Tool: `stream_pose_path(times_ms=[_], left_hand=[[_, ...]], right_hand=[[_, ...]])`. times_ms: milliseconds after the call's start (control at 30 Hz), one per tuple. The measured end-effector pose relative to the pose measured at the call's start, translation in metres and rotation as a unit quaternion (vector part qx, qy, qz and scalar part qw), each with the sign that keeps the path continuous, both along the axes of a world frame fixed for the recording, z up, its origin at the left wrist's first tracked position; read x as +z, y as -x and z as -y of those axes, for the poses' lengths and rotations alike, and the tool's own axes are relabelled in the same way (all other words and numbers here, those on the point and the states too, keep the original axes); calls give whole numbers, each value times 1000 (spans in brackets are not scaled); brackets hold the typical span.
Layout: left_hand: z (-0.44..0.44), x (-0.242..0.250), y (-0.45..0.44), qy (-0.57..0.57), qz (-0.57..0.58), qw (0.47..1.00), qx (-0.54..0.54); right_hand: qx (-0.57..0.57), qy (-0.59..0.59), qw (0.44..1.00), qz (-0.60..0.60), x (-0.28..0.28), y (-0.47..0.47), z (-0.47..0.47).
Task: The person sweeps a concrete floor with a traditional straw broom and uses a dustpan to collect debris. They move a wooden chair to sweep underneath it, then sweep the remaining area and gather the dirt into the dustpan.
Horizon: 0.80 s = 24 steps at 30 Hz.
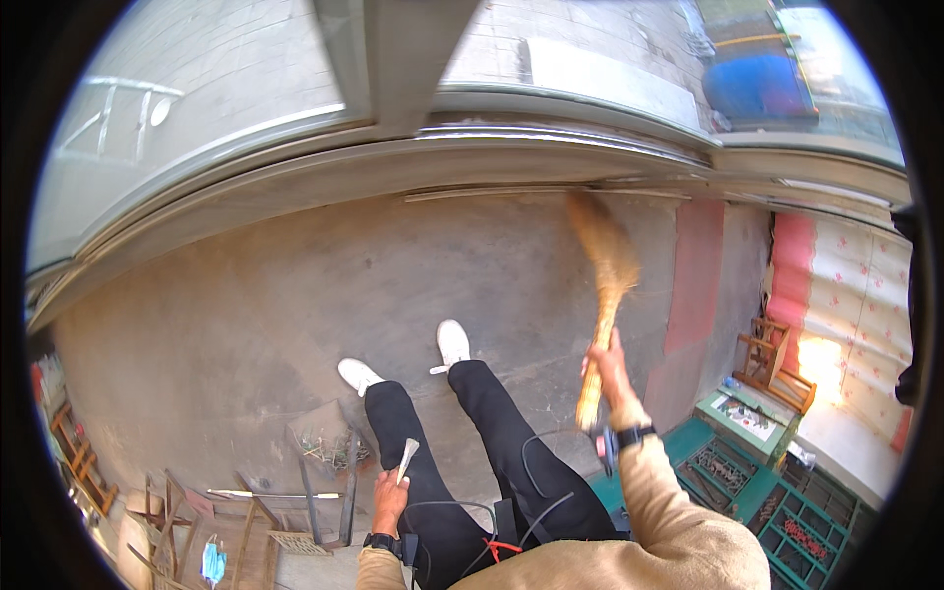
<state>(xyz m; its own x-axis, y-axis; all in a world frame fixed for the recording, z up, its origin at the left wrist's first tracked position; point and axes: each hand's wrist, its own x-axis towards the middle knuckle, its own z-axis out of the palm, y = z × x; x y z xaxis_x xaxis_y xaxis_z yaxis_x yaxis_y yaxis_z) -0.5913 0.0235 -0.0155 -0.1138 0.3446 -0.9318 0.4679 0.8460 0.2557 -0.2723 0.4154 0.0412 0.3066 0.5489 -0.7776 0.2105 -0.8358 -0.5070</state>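
My right hand (609, 366) is closed around the handle of a straw broom (613, 265), out in front of me to the right. The broom's bristles are blurred and reach up near the foot of the window wall. Low in the view, beside my left thigh, my left hand (390, 498) grips a small pale brush-like object (407, 456), its flared end pointing up; what it is exactly I cannot tell. White shoes (452, 341) stand on the grey concrete floor (280, 295).
A dustpan-like container (318, 428) with dry plant debris lies left of my legs. Wooden chairs (221, 542), one bearing a blue face mask (214, 562), stand lower left. Sliding window frames (560, 140) run ahead. At right are a green cabinet (745, 420), a small wooden chair (774, 369) and a flowered curtain (848, 280).
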Motion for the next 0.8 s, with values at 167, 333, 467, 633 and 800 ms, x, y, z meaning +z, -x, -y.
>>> stream_pose_path(times_ms=[167,333,467,633,800], left_hand=[[17,1,9,-1,0,1000,29],[32,-2,15,-6,10,999,51],[45,-9,16,-30,7,997,77],[53,-10,17,-43,18,993,111],[55,-7,16,-35,3,995,95]], right_hand=[[60,-40,997,19,-59,55,-63],[151,17,988,2,-56,158,0],[225,55,972,43,-29,214,58],[266,122,956,-33,-9,262,103],[142,104,969,-175,8,267,117]])
